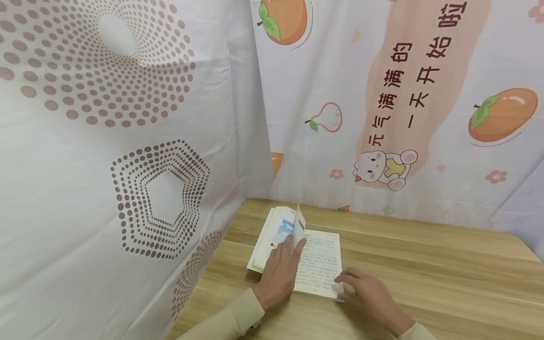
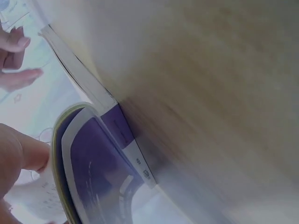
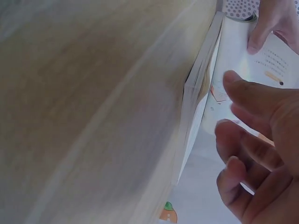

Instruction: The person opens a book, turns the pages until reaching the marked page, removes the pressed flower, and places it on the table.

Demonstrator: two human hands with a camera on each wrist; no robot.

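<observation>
An open book [image 1: 320,267] lies on the wooden table, its right page printed with lines of text and its left page [image 1: 282,226] bearing a blue picture. My left hand [image 1: 278,274] holds the book near its middle, fingers on the left and thumb on the right of a raised page [image 1: 300,222]. In the left wrist view the purple-and-white cover [image 2: 100,163] bends upward beside that hand. Beside the book's lower right corner is my right hand [image 1: 367,293], fingers loosely bent and nothing in its grasp; the right wrist view shows its fingertips [image 3: 231,77] apart from the pages.
The wood-grain table [image 1: 425,264] extends to the right of the book. A white curtain with brown dots [image 1: 165,198] hangs along the left side, and a fruit-patterned curtain [image 1: 331,160] stands behind the table's far edge.
</observation>
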